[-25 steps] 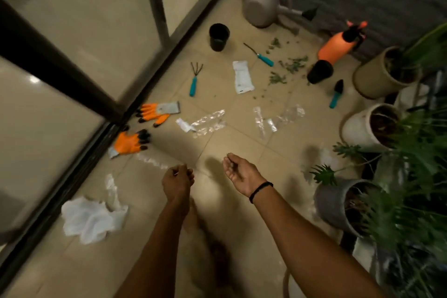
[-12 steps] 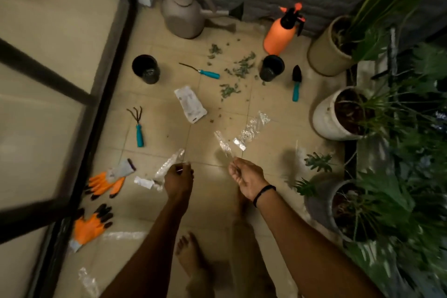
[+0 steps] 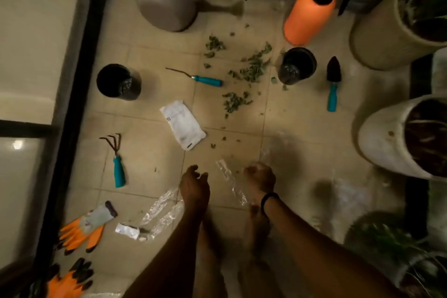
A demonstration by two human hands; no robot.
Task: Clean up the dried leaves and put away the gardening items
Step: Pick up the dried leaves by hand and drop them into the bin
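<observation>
Dry leaves (image 3: 252, 69) scattered btw weeder (image 3: 205, 79), black pot (image 3: 297, 65).

No lettering could be read anywhere on the tiled floor (image 3: 150, 38). A white packet (image 3: 182, 127) lying flat there carried a small dark square mark near one edge and a short dark bar at the opposite corner, both too blurred to make out. A crumpled white label (image 3: 128, 231) beside the clear plastic wrap (image 3: 162, 210) showed dark print, likewise illegible.

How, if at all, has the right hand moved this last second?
Yes. The right hand came forward toward the white packet and is now beside the clear plastic strip.
</observation>
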